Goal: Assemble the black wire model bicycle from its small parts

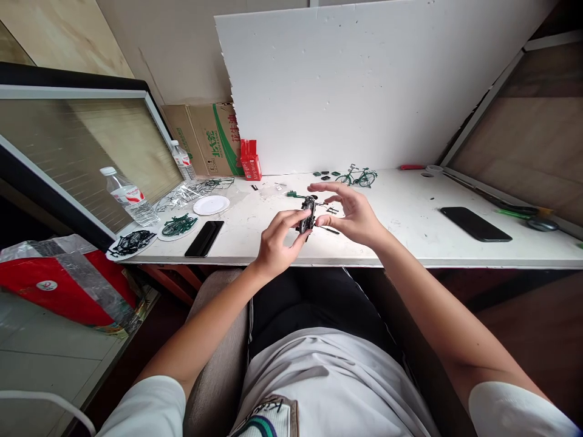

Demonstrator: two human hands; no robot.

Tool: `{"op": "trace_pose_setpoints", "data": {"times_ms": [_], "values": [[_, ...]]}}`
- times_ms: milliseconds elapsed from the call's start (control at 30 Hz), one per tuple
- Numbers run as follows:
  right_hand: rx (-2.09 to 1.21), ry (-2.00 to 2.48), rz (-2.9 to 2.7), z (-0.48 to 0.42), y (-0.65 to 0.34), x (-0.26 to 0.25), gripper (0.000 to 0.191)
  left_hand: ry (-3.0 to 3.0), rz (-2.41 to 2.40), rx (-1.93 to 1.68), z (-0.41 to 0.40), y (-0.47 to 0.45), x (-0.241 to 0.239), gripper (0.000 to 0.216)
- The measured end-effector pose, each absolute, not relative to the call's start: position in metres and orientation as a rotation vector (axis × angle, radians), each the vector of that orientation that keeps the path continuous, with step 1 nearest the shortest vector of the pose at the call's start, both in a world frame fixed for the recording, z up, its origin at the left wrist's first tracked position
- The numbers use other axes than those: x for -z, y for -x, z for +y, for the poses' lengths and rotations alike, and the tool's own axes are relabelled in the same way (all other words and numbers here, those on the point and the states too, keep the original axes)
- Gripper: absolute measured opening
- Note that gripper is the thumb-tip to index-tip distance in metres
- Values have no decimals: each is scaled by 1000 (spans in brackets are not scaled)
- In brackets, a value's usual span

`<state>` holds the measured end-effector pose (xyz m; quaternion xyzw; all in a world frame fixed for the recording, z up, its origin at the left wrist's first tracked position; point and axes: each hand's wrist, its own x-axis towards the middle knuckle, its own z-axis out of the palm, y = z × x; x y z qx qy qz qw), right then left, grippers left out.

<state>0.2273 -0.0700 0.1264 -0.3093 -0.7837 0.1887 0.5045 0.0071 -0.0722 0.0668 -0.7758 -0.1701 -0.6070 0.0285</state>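
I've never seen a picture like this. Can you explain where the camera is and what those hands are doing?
This single picture comes from a camera worn on a person's head, looking down at their own two bare hands; no machine is involved. They sit at a white table. The left hand pinches a small dark wheel-shaped part; the right hand is spread open beside it. On the table lie a small green model bicycle, a black phone on the right, a black phone on the left, a white paper plate and a clear plastic water bottle.
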Motion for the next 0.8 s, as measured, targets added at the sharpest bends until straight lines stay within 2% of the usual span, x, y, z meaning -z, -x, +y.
{"op": "trace_pose_setpoints", "data": {"times_ms": [100,300,500,800], "values": [[-516,704,-1951,-70,-229,-127,78,2452,-500,1894,-73,-7,-67,49],[-701,654,-1963,-71,-228,-122,72,2502,-573,1937,-74,-7,-66,49],[-817,645,-1974,-72,-236,-129,76,2505,-622,1977,-76,-11,-63,52],[-780,660,-1964,-76,-234,-132,70,2505,-681,2068,-79,-13,-62,53]]}}
